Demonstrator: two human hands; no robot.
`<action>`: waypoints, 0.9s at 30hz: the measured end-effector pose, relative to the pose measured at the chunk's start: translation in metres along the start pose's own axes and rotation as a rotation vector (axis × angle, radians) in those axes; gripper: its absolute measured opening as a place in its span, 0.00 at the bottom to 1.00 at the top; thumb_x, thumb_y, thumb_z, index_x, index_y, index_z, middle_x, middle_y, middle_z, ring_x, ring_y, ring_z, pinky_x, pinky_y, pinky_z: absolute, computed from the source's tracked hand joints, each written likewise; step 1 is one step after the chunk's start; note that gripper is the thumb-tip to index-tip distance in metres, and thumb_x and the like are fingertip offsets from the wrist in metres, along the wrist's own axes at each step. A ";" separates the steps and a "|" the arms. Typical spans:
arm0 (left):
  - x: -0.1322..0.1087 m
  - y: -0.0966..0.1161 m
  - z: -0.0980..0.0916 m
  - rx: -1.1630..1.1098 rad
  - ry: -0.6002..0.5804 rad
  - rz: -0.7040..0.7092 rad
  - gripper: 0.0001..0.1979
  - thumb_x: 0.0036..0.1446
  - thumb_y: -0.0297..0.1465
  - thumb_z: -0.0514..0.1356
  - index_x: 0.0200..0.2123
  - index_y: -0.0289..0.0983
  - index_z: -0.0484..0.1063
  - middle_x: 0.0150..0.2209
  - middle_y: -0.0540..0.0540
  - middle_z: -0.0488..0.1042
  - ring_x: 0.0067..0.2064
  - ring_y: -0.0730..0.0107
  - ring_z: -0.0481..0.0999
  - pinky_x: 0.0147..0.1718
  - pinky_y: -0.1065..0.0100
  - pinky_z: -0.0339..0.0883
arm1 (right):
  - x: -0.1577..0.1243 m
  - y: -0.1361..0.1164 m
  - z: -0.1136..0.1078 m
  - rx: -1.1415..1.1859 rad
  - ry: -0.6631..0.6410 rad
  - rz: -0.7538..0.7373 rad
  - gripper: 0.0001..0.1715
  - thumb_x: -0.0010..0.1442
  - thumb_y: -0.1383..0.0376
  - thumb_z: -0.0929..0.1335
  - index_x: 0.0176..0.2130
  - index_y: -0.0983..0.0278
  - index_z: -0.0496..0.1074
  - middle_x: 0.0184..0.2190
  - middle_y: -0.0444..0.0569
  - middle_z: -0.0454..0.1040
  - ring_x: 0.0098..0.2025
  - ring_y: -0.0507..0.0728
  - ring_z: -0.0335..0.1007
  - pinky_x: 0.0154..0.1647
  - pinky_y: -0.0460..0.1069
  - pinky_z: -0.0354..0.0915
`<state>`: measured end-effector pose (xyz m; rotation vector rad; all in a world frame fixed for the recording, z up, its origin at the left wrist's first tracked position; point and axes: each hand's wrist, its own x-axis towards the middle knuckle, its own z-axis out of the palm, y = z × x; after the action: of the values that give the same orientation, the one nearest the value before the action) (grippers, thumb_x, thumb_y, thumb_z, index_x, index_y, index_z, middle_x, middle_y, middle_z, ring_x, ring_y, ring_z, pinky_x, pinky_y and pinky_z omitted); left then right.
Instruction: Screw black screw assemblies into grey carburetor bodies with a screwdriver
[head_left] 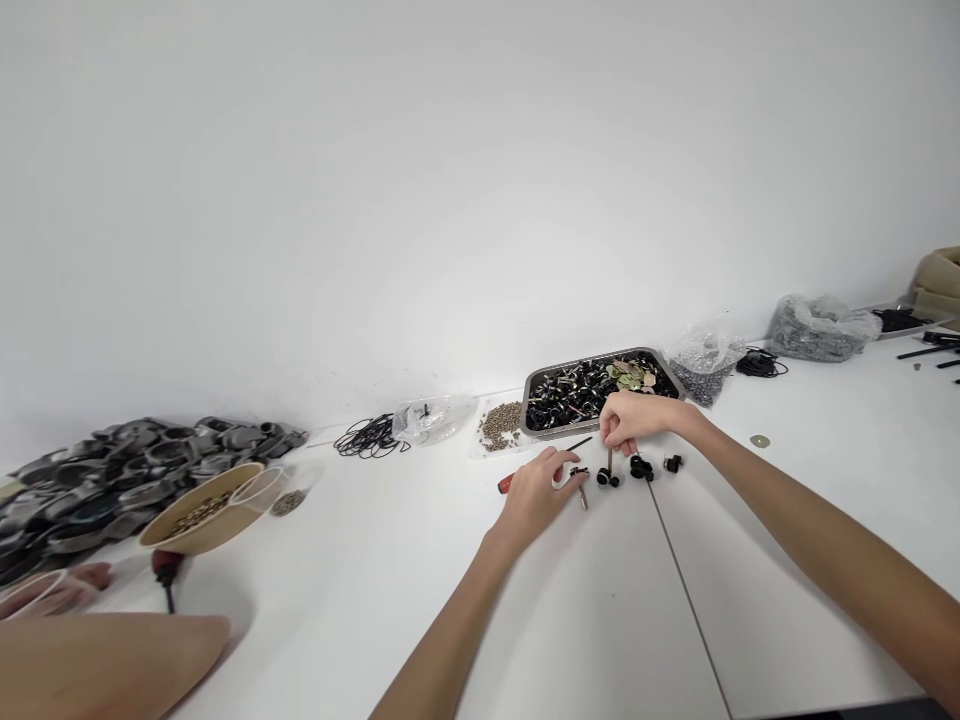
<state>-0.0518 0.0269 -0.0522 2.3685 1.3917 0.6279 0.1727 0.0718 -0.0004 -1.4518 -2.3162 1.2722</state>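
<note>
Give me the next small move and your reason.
Perhaps steady the small metal pin with the left hand: its fingertips are right beside it, while the right hand is at a thin stem above a black fitting.

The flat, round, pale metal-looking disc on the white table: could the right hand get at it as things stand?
Probably yes: the disc lies uncovered beside the right forearm, though the right hand seems occupied with a slim brownish piece.
</note>
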 end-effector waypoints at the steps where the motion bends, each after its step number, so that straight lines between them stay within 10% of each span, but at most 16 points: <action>1: -0.001 0.001 0.001 0.025 0.020 0.039 0.12 0.58 0.39 0.59 0.42 0.41 0.76 0.32 0.48 0.70 0.30 0.70 0.69 0.28 0.70 0.57 | 0.001 0.001 0.000 0.012 -0.007 -0.012 0.06 0.48 0.67 0.69 0.29 0.67 0.75 0.20 0.45 0.76 0.24 0.53 0.73 0.28 0.46 0.69; 10: -0.004 -0.006 0.019 0.071 0.008 0.281 0.10 0.56 0.31 0.62 0.43 0.38 0.74 0.38 0.44 0.68 0.40 0.63 0.70 0.36 0.63 0.67 | 0.002 -0.002 0.005 0.160 -0.084 -0.092 0.09 0.48 0.64 0.69 0.30 0.68 0.76 0.22 0.46 0.77 0.24 0.53 0.74 0.28 0.46 0.71; 27: -0.003 -0.004 0.014 0.092 -0.028 0.274 0.05 0.57 0.26 0.60 0.35 0.36 0.77 0.34 0.44 0.70 0.38 0.62 0.69 0.37 0.63 0.65 | 0.005 -0.012 0.018 0.271 -0.139 -0.106 0.11 0.47 0.63 0.72 0.31 0.68 0.77 0.23 0.47 0.77 0.27 0.54 0.76 0.32 0.47 0.73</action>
<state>-0.0487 0.0256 -0.0668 2.6568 1.1146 0.6094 0.1525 0.0624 -0.0049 -1.1740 -2.1615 1.6263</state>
